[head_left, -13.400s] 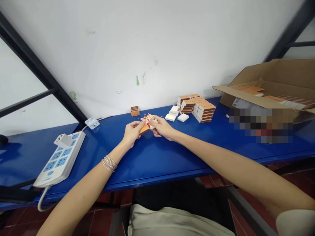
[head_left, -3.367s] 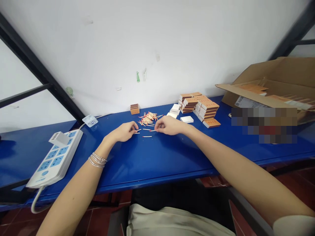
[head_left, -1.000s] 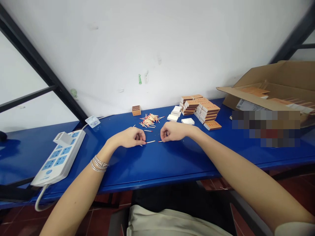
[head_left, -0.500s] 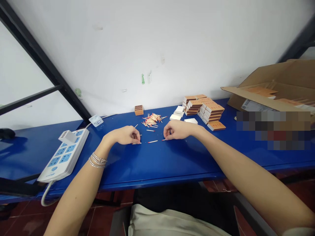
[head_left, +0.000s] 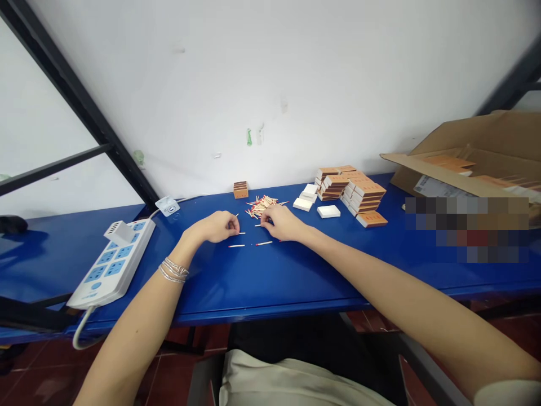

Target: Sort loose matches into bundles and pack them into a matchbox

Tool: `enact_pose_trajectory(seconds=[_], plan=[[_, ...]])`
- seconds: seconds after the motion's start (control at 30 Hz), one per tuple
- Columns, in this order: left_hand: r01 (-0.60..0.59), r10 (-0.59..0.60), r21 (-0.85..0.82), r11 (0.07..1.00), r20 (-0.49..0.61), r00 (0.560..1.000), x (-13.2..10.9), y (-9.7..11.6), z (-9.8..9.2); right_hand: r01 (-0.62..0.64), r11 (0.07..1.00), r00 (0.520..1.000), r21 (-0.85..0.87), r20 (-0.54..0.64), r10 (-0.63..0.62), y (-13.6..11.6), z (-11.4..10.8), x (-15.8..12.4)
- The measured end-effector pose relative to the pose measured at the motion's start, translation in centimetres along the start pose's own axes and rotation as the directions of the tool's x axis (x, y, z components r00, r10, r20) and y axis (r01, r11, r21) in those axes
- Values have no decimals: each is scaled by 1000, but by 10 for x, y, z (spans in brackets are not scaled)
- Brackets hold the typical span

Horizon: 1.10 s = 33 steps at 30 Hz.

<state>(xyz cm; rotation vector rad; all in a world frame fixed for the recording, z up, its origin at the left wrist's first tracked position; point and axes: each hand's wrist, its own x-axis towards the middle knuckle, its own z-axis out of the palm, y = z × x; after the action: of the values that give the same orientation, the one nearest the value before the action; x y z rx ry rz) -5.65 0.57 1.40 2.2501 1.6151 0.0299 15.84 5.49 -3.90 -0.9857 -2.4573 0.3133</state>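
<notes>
Both hands are over the blue table point(head_left: 270, 282). My left hand point(head_left: 222, 226) pinches a match point(head_left: 242, 233) that pokes out to the right of its fingertips. My right hand point(head_left: 281, 223) closes its thumb and fingers on another match point(head_left: 257, 225), whose pale end points left. Behind my right hand lies a loose pile of red-tipped matches point(head_left: 262, 204). Nearer to me, one match point(head_left: 236, 246) lies flat below my left hand, and a second match point(head_left: 264, 243) lies to its right. Part of a further match shows beside my right hand.
Stacked matchboxes point(head_left: 363, 194) and white trays point(head_left: 328, 211) are at the back right, beside an open cardboard box point(head_left: 486, 152). A small matchbox block point(head_left: 240, 190) stands by the wall point(head_left: 203, 101). A white power strip point(head_left: 114, 265) lies on the left.
My right hand has moved left and back, near the pile, onto another match. My left hand has lifted off the front match, which now lies fully visible, and moved slightly back to another.
</notes>
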Motion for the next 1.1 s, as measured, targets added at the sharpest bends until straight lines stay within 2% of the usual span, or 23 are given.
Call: enact_pose_trajectory(seconds=[0.23,0.47,0.57,0.77,0.93,1.1], plan=[[-45,51,56,997,-118,992,3,0,4,-122,991,988,53,103,116,16,-46,-18],[-48,47,-4,999,-122,991,7,-5,4,-167,981,950,97,280,134,27,-77,-23],[-57,55,-16,998,-121,991,9,-11,5,-195,974,919,115,368,140,31,-86,-25],[-44,41,-30,999,-104,994,7,-6,5,-224,967,909,119,384,164,44,-97,-31],[-52,47,-37,998,-113,992,6,-2,6,-307,950,825,65,515,232,48,-105,-35],[-66,61,-36,997,-107,992,7,-6,9,-321,946,777,-39,560,287,48,-107,-36]])
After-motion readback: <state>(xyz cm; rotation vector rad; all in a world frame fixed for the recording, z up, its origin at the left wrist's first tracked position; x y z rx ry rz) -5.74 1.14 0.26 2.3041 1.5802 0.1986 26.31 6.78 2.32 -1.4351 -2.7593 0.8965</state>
